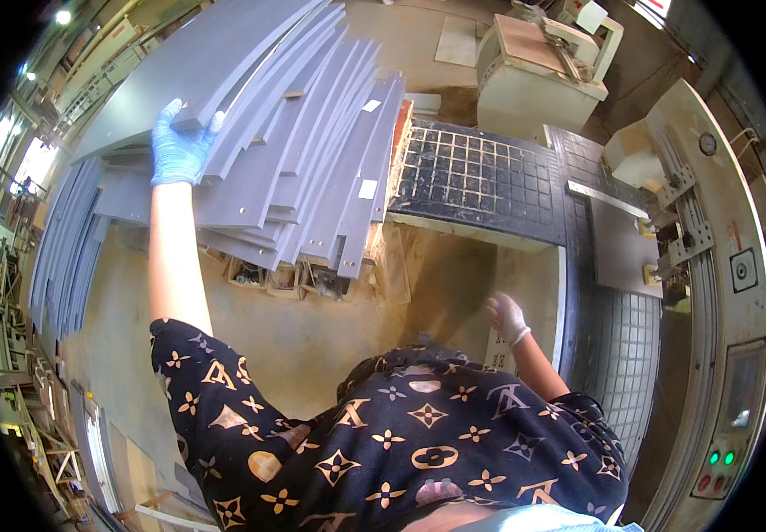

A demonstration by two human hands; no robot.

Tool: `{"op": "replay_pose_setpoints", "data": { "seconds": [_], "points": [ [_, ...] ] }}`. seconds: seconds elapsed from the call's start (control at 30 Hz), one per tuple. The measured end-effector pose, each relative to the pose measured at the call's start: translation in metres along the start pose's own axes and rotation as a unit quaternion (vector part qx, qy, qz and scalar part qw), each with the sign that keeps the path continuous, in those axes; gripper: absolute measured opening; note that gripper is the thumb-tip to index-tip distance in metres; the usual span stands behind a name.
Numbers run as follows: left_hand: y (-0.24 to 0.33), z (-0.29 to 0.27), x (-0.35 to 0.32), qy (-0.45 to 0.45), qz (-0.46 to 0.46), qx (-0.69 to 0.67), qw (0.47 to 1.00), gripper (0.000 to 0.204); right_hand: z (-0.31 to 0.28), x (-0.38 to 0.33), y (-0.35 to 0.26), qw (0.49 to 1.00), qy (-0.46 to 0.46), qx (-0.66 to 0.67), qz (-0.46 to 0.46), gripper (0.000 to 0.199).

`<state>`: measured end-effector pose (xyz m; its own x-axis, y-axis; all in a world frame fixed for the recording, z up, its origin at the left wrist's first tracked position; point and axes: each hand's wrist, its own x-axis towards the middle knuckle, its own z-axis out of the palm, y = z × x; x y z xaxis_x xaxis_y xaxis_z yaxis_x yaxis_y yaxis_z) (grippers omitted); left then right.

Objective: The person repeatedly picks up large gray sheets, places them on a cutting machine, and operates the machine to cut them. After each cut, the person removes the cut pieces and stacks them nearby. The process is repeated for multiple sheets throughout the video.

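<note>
My left hand (180, 149), in a blue glove, grips the near corner of a large grey panel (192, 66), thumb apart from the fingers. That panel lies on top of a fanned-out stack of long grey boards (307, 164), some with small drilled holes and white labels. My right hand (507, 320), in a whitish glove, hangs low beside the black gridded machine table (480, 173). Its fingers are curled together, and nothing shows in them.
Another pile of grey boards (63, 248) stands at the left. On the right, a machine beam (711, 222) carries a control panel with lit green buttons (722, 457). A brown board (622, 244) lies on the machine bed. A pale cabinet (534, 84) stands at the back.
</note>
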<state>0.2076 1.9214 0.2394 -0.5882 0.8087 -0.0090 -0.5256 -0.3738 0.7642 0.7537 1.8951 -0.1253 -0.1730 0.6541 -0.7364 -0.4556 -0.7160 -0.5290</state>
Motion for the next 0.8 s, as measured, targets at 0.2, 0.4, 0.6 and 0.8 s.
{"op": "replay_pose_setpoints", "data": {
  "seconds": [0.2,0.4,0.6,0.8],
  "points": [
    [0.012,-0.017,0.002,0.032,0.029,0.002,0.999,0.025,0.018,0.083,0.047,0.988,-0.141,-0.035,0.06,0.009],
    [-0.108,-0.058,-0.026,-0.291,-0.12,0.127,0.941,0.032,0.064,0.071,0.057,0.978,-0.155,-0.07,0.117,0.014],
    [-0.282,-0.131,-0.114,-0.191,-0.257,0.752,0.576,0.096,0.066,0.073,0.075,0.981,-0.165,-0.026,0.102,0.016],
    [-0.34,-0.155,-0.11,-0.135,-0.1,0.853,0.494,0.096,0.047,0.018,0.077,0.998,-0.039,0.037,0.032,0.018]
  ]
}}
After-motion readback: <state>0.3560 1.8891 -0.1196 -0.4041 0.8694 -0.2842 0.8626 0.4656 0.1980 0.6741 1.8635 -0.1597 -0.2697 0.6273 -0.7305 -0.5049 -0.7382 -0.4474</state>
